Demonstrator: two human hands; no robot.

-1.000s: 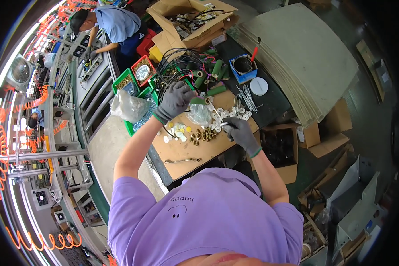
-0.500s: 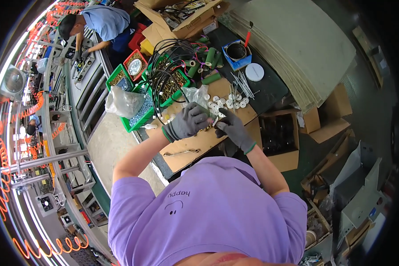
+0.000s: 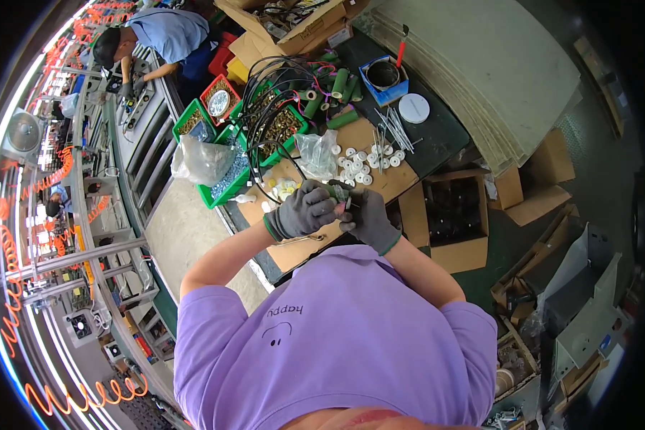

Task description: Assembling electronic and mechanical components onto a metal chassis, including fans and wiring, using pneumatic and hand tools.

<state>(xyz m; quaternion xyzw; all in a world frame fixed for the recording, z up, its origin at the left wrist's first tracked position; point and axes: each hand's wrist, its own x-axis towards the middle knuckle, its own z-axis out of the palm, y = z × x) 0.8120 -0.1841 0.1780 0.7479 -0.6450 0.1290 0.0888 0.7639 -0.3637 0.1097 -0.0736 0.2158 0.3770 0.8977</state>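
Both gloved hands meet above the cardboard sheet point(image 3: 398, 183). My left hand point(image 3: 304, 211), in a grey glove, is closed around a green cylinder point(image 3: 340, 192) that shows only in part between the hands. My right hand point(image 3: 371, 221), gloved too, has its fingers bent at the cylinder's near end; a small part there is too hidden to name. A black cable runs down toward my left hand. Beyond the hands lie a pile of white washers point(image 3: 355, 166), a clear plastic bag point(image 3: 317, 154) and thin metal rods point(image 3: 394, 129). A wrench point(image 3: 318, 238) lies partly under my left hand.
Green bins point(image 3: 226, 188) of small metal parts stand at left, with black cables point(image 3: 265, 118) draped over them. Several green cylinders point(image 3: 344, 118) lie farther back, near a blue box point(image 3: 384, 82). Open cardboard boxes point(image 3: 460, 259) sit at right. Another person point(image 3: 168, 36) works far left.
Both hands have drawn nearer to me, and a green cylinder now shows between them. More of the washer pile is uncovered, while my left hand now covers part of the wrench.
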